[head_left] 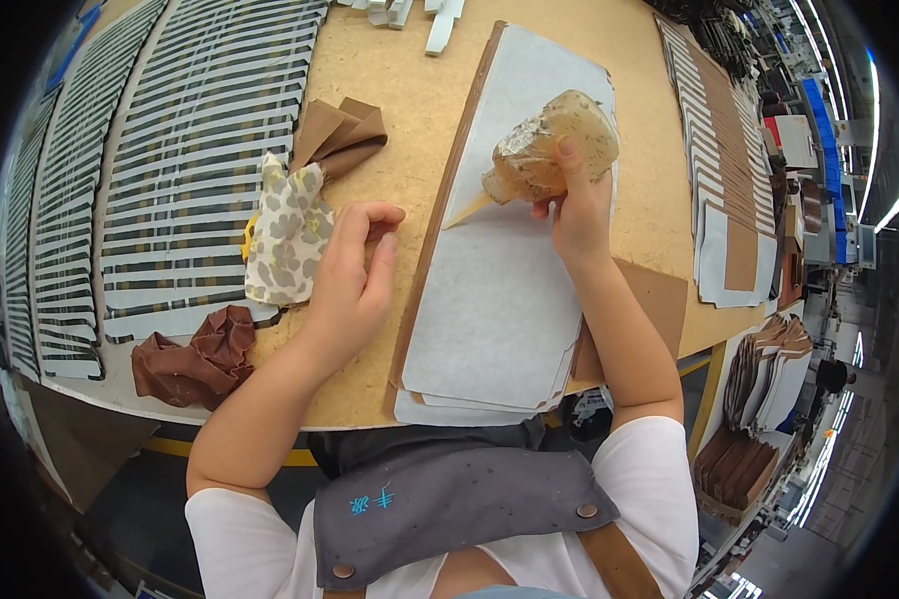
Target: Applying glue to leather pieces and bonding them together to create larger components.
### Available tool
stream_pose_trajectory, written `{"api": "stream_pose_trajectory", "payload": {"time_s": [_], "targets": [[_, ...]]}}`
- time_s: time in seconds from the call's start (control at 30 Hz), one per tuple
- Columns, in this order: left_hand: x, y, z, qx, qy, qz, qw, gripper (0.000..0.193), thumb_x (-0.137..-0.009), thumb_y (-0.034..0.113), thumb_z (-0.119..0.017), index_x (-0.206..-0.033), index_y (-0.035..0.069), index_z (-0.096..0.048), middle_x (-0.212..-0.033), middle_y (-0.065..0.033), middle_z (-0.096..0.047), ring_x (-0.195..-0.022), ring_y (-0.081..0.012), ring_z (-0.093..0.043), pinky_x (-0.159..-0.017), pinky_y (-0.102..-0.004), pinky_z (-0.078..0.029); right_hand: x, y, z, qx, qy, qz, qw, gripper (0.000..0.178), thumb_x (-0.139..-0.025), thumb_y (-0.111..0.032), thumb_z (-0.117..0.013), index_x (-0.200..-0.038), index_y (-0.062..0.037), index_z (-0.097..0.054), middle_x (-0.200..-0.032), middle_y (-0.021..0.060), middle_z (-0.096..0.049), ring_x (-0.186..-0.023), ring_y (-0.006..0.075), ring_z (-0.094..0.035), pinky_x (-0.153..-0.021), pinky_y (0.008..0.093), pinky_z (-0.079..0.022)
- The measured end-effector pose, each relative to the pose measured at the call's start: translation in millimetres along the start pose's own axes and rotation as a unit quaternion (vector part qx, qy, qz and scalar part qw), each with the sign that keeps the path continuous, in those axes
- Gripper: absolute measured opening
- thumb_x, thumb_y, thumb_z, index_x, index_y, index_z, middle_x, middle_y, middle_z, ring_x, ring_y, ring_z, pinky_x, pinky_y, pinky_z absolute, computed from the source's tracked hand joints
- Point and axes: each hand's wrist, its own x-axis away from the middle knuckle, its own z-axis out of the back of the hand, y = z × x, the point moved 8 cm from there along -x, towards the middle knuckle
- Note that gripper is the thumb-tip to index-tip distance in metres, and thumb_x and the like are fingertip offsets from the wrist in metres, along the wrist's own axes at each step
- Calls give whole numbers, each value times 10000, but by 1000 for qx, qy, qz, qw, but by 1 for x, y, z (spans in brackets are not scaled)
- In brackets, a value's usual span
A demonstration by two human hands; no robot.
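Observation:
My right hand (581, 205) grips a soft, translucent, yellowish squeeze bottle (559, 150), stained and wrinkled. Its narrow pointed nozzle slants down to the left, and the tip is at the left part of a pale grey sheet (494, 299). That sheet lies on top of a stack whose brown edge shows along the left side. My left hand (355, 265) hovers left of the stack, fingers loosely curled and thumb apart, with nothing visible in it. Beside it lies a camouflage-patterned cloth (290, 235) with a bit of yellow showing behind.
Rows of overlapping grey-and-dark strips (205, 150) cover the table's left side. Folded brown material (342, 140) and a crumpled reddish-brown piece (195, 359) lie near my left arm. More brown-and-white strips (724, 150) are at the right. A shelf with brown pieces (737, 469) stands beyond the table.

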Motion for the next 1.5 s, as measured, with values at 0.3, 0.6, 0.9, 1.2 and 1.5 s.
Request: {"api": "stream_pose_trajectory", "payload": {"time_s": [0.3,0.6,0.9,1.2,1.5], "targets": [[0,1,1,-11,-1,-7,1000,169,-930,19,-446,-1092,0,-490,-1047,-99,-558,-1005,-177,-542,-900,-288,-416,37,3,-4,1,-9,-7,1000,438,-893,-424,-582,-1074,-35,-494,-832,70,-593,-602,121,-581,-374,220,-392],[-1,2,1,-1,18,-39,999,147,-892,-5,-457,-1037,-17,-476,-995,-151,-520,-960,-268,-553,-854,-336,-445,70,4,-9,11,-23,-22,999,473,-877,-442,-597,-1054,-13,-504,-808,93,-599,-562,139,-581,-377,229,-410],[0,2,1,-13,16,-40,999,160,-909,17,-453,-1064,-2,-487,-1015,-126,-538,-973,-230,-544,-872,-320,-427,101,5,-11,-32,-60,-27,997,565,-847,-343,-670,-1209,-12,-390,-960,100,-559,-700,129,-607,-417,214,-478],[0,-1,0,-20,8,-19,1000,175,-930,43,-449,-1093,8,-500,-1036,-101,-554,-1002,-195,-540,-905,-304,-412,127,1,-9,16,-52,66,996,537,-843,-372,-666,-1159,17,-474,-1027,79,-557,-971,164,-541,-824,294,-445],[-2,-4,0,-20,13,-30,999,175,-922,14,-452,-1089,0,-501,-1038,-106,-559,-1009,-196,-550,-911,-305,-419,140,-12,-19,21,-119,120,985,742,-744,-366,-779,-1230,-13,-345,-1143,105,-460,-1012,195,-515,-845,320,-449]]}}
